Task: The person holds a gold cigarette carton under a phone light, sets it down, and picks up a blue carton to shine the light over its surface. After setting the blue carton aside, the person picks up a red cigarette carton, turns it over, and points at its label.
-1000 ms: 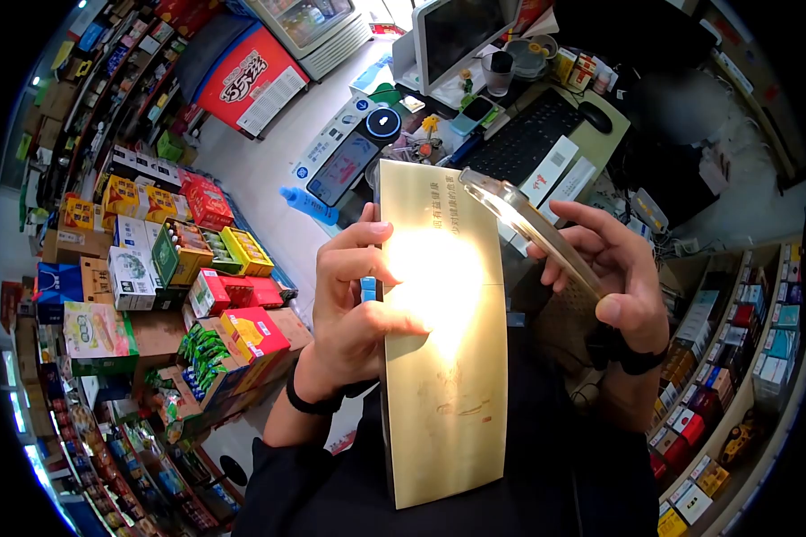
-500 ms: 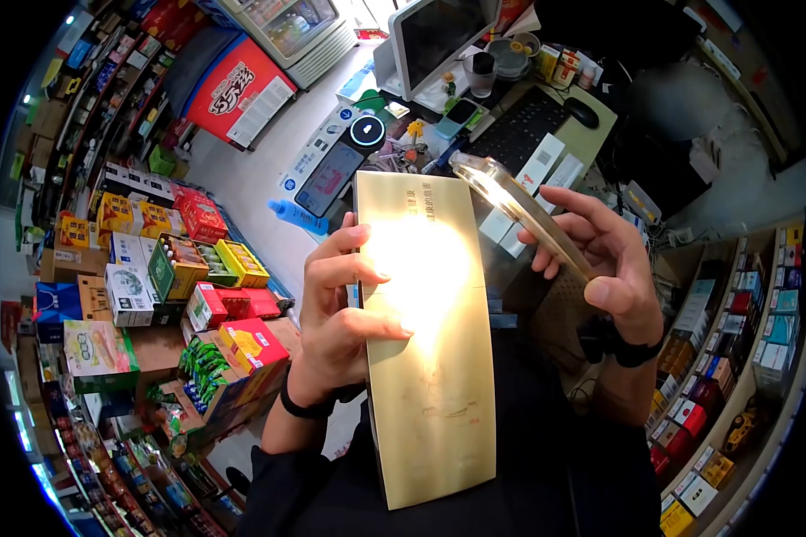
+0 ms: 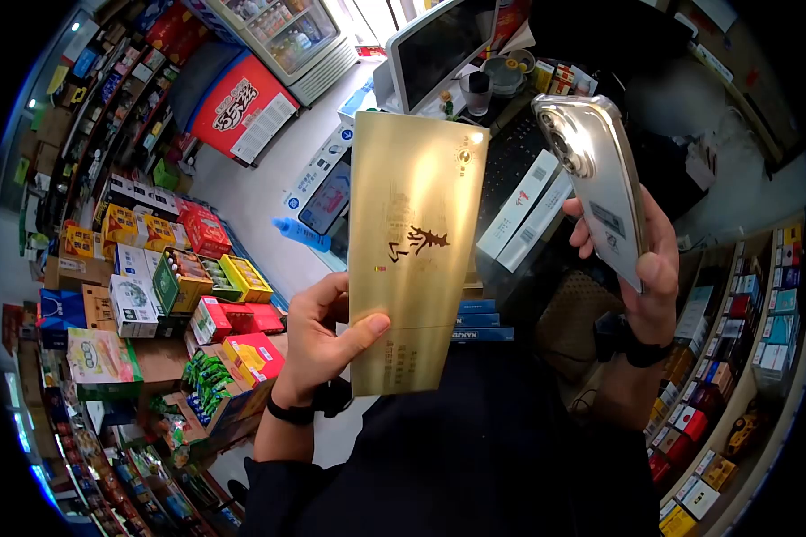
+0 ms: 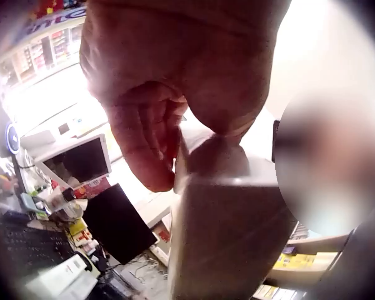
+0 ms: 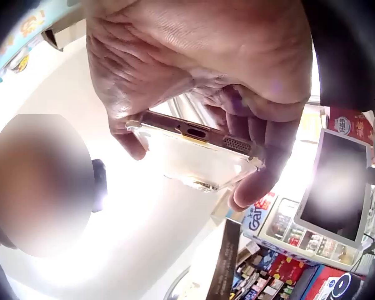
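A long gold box [image 3: 412, 286] with dark brush lettering stands tilted in front of the body in the head view. The left hand [image 3: 322, 336] grips its lower left edge, thumb on the front face, other fingers hidden behind. In the left wrist view the left hand [image 4: 181, 81] pinches the box [image 4: 231, 231] near one end. To the right of the box, the right hand [image 3: 649, 268] holds a phone [image 3: 600, 192] in a clear case, its camera side facing up. The right wrist view shows the right hand [image 5: 206, 75] holding the phone [image 5: 194, 156] by its edges.
Behind the box are a monitor [image 3: 443, 49], a keyboard [image 3: 519, 143] and two white boxes [image 3: 518, 210]. Blue boxes [image 3: 484, 334] lie beyond its lower right edge. Stacked goods [image 3: 175, 246] fill the left side; shelves of small packs [image 3: 690, 430] line the right.
The gold box now shows a different face with large lettering, and the bright glare on it is gone. The phone has moved up and right, away from the box, turning its back into view.
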Tool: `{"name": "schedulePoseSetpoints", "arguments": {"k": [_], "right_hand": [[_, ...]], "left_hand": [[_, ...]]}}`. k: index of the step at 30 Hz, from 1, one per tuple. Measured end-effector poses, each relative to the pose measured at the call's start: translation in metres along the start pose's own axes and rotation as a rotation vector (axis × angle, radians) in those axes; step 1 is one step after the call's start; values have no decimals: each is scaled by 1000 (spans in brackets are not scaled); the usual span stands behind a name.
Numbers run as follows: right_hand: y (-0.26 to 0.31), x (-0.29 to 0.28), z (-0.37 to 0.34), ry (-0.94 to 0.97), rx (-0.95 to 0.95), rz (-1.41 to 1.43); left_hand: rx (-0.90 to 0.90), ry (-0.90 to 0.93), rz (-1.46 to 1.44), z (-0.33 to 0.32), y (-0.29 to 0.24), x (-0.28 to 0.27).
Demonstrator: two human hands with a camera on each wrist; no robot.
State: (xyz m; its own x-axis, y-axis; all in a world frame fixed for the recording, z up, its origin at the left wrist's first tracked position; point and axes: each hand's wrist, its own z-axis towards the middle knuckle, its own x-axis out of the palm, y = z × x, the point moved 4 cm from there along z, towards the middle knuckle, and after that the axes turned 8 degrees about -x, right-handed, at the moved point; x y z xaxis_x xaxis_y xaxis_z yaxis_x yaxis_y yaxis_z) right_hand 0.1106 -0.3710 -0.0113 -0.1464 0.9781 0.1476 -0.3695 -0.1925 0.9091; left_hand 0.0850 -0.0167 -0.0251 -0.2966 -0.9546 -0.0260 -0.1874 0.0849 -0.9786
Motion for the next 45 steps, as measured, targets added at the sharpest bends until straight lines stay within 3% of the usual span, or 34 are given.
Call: {"name": "schedulePoseSetpoints", "arguments": {"k": [7, 17, 34, 41, 45], "right_hand": [[-16, 13, 0, 71, 110, 101], [-26, 29, -10, 192, 292, 128], [-26, 35, -23, 347, 326, 157], [-25, 36, -19, 306, 292, 152], [-24, 33, -13, 262, 297, 92]], "left_hand": [[-144, -22, -270, -7, -6, 20], [-166, 0, -209, -14, -22, 31], [-200, 32, -260, -3, -9, 30], [-242, 30, -235, -5, -11, 34], [-276, 127, -208, -11, -20, 41]]}}
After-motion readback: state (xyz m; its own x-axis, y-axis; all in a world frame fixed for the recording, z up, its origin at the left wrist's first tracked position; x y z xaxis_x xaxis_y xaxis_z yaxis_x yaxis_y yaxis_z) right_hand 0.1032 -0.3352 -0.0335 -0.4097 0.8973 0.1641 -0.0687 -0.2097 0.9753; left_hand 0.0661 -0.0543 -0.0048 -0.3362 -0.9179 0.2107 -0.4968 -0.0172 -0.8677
